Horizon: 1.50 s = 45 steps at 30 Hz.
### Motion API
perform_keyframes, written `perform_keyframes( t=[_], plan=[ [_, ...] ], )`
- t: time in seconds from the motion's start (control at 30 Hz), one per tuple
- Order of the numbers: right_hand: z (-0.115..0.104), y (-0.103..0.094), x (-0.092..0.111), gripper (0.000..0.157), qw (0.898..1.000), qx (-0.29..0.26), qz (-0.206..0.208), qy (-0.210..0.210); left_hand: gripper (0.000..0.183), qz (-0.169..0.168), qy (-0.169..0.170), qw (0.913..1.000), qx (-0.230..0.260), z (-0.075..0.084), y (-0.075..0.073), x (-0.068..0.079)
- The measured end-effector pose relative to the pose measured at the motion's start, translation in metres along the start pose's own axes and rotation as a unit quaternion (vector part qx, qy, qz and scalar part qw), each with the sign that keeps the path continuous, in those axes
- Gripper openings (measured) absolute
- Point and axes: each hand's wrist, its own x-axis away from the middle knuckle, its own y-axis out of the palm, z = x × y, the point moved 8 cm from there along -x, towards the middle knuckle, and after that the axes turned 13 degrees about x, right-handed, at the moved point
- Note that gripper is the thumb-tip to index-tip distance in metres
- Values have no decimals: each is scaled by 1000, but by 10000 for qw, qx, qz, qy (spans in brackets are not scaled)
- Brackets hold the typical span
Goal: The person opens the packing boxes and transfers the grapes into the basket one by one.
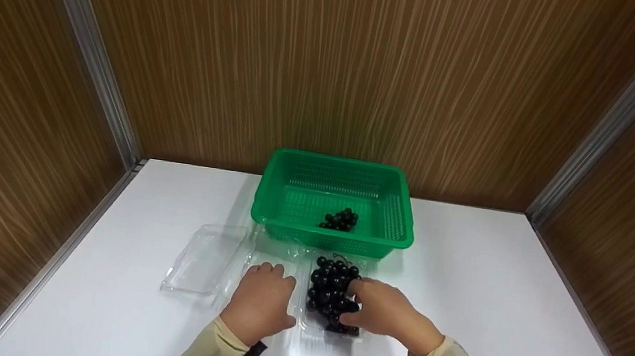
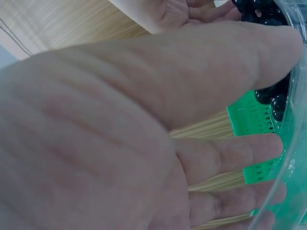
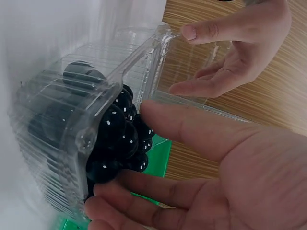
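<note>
A bunch of dark grapes [image 1: 332, 288] lies in a clear plastic box [image 3: 81, 139] near the table's front. From its right side my right hand [image 1: 383, 309] holds the bunch, with the thumb on one side of the grapes and the fingers on the other. Just left of the grapes, my left hand [image 1: 262, 302] is over the box's clear hinged lid [image 1: 274, 250]. Its thumb and fingers are extended and reach the clear plastic in the left wrist view; whether they press on it I cannot tell.
Behind the box stands a green basket [image 1: 323, 234] with a smaller bunch of dark grapes [image 1: 342, 219] inside. Another clear plastic container [image 1: 206, 258] lies at the left. Wood-patterned panels [image 1: 328, 73] enclose the white table [image 1: 462, 264] at the back and both sides.
</note>
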Motion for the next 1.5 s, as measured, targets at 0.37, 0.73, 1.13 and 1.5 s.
perform_keyframes(
  t=[0.37, 0.73, 1.13, 1.5],
  plan=[
    [-5, 6, -6, 24, 9980, 563, -163, -243, 48, -44, -25, 10000, 47, 0, 1, 1],
    [-4, 1, -13, 25, 9889, 1021, 724, -799, 44, 165, 321, 9990, 252, 3, -9, -2],
    [-4, 5, -17, 22, 9896, 956, 644, -862, 38, 615, 524, 9791, 1868, -15, -46, -11],
    [4, -5, -14, 14, 9922, 347, 751, -934, 31, 490, 686, 9754, 2038, -11, -32, -13]
  ],
)
